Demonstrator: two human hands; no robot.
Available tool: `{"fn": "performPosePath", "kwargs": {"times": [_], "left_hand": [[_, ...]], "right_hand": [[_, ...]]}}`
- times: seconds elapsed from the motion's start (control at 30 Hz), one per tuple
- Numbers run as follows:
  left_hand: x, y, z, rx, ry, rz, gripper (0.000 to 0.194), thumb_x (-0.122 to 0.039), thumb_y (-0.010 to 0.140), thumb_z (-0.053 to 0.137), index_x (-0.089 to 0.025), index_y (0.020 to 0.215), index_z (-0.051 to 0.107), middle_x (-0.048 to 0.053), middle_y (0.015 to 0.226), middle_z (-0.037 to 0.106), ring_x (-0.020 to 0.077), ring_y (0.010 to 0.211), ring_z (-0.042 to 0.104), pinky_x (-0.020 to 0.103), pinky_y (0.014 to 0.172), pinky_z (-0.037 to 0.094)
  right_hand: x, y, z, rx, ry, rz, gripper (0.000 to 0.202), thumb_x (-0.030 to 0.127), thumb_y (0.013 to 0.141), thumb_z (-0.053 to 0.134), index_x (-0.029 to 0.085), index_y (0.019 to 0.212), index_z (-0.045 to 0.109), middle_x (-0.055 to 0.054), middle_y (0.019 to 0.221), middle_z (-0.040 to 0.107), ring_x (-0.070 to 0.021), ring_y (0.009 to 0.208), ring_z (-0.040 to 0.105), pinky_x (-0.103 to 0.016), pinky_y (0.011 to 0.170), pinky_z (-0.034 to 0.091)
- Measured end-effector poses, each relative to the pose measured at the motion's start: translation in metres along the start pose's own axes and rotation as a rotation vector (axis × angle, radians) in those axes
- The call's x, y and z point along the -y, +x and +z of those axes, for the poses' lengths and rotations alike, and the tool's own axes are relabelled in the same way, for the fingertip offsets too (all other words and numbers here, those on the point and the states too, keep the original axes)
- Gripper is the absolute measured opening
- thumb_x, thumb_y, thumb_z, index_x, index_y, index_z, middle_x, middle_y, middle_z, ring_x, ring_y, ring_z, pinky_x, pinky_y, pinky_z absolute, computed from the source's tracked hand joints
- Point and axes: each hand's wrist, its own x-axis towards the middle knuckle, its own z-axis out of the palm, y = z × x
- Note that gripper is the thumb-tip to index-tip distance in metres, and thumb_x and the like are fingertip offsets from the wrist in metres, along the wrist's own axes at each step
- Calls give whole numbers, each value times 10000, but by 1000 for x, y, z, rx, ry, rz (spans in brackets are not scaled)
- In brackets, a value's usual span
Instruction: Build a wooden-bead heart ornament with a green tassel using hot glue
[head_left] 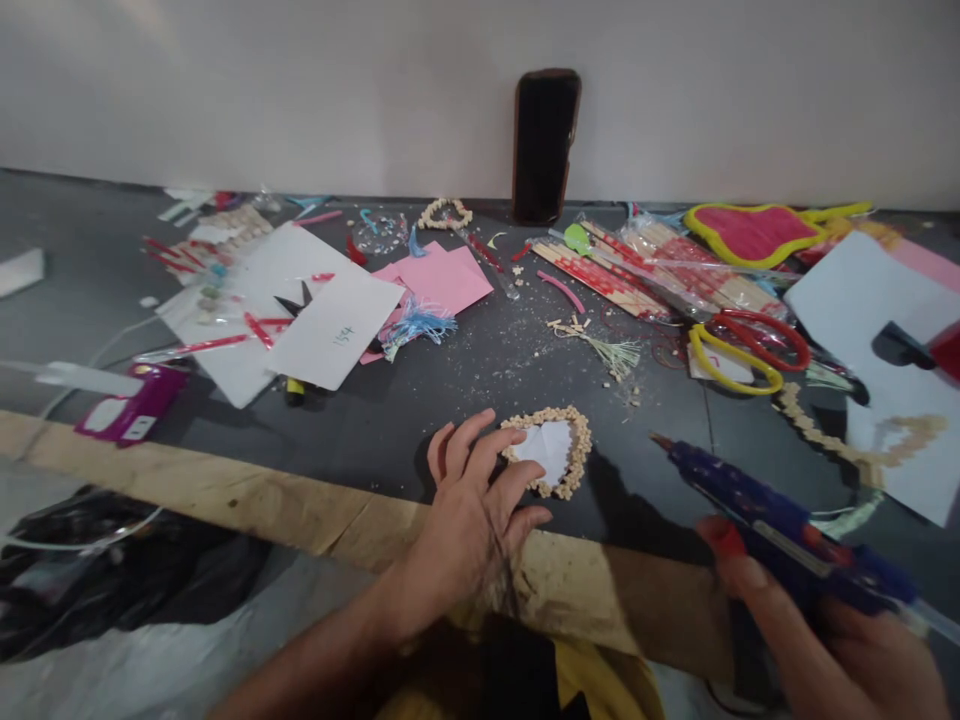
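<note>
A small heart-like frame of light wooden pieces point(577, 455) with white paper point(550, 452) inside is near the table's front edge. My left hand point(476, 490) holds it by the left side, fingertips on the paper and rim, thumb at the lower edge; part of that side is hidden. To the right, my right hand point(817, 640) is wrapped round a dark blue hot glue gun point(772, 500). Its nozzle points up and left, a short way from the frame. A clear glue stick sticks out of its back end.
A phone point(546, 145) leans on the wall. Scissors with red and yellow handles point(739, 375) lie at right, near bundled wooden sticks point(600, 285). Pink paper point(442, 275), a white card point(337, 330) and a purple box point(131, 405) are on the left. Crumbs and tassels lie mid-table.
</note>
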Motion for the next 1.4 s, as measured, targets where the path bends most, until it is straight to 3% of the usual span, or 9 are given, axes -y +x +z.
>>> {"fn": "performPosePath", "kwargs": {"times": [0.1, 0.23, 0.4, 0.87, 1.0, 1.17, 1.27, 1.4], "left_hand": [[-1, 2, 0, 26, 28, 16, 220, -374, 814, 642, -259, 1001, 621, 67, 1249, 515, 339, 1292, 294, 554, 1034, 194], [-3, 5, -1, 40, 31, 2, 185, -376, 806, 652, -265, 950, 617, 54, 1248, 511, 334, 1293, 280, 552, 1045, 183], [-4, 8, 0, 52, 60, 11, 108, -342, 820, 641, -258, 883, 619, 46, 1275, 493, 336, 1297, 265, 578, 1039, 172], [-6, 10, -3, 65, 34, 17, 66, -260, 833, 616, -257, 890, 650, 56, 1289, 499, 335, 1313, 276, 563, 1039, 205], [-4, 9, -3, 40, 35, 29, 127, -280, 808, 647, -254, 932, 635, 60, 1291, 506, 339, 1299, 303, 557, 1029, 216], [0, 6, -4, 9, 29, 53, 205, -304, 799, 662, -254, 990, 607, 55, 1303, 508, 330, 1304, 312, 535, 1045, 215], [7, 3, -5, 1, 29, 27, 357, -372, 797, 662, -233, 1109, 557, 86, 1300, 519, 338, 1306, 313, 532, 1056, 218], [21, -2, -10, 15, 68, -69, 524, -376, 816, 630, -188, 1270, 448, 135, 1330, 493, 347, 1317, 313, 532, 1052, 242]], "right_hand": [[11, -5, 6, 121, 118, -52, 229, 422, 833, 557, 296, 912, 731, 10, 895, 749, -222, 790, 711, -297, 714, 591], [15, -5, 15, 172, 177, -103, 196, 372, 820, 580, 295, 913, 735, 27, 874, 751, -199, 782, 718, -250, 740, 583], [10, -3, 22, 159, 171, -168, 173, 327, 792, 607, 273, 886, 742, 34, 844, 750, -176, 744, 720, -197, 674, 572], [4, -6, 27, 177, 177, -105, 199, 349, 799, 600, 244, 893, 741, 4, 853, 753, -192, 754, 721, -219, 655, 583], [3, -6, 28, 166, 184, -73, 221, 389, 796, 605, 249, 895, 744, 0, 866, 752, -202, 777, 720, -246, 694, 586], [10, -2, 26, 145, 183, -83, 239, 419, 792, 599, 242, 843, 752, 3, 803, 752, -191, 696, 720, -209, 612, 585], [7, -4, 24, 128, 155, -107, 218, 397, 812, 587, 255, 851, 747, 9, 796, 753, -182, 707, 719, -198, 617, 579], [0, -7, 24, 97, 172, 38, 272, 418, 866, 519, 240, 903, 722, -19, 861, 749, -188, 764, 709, -225, 649, 570]]}}
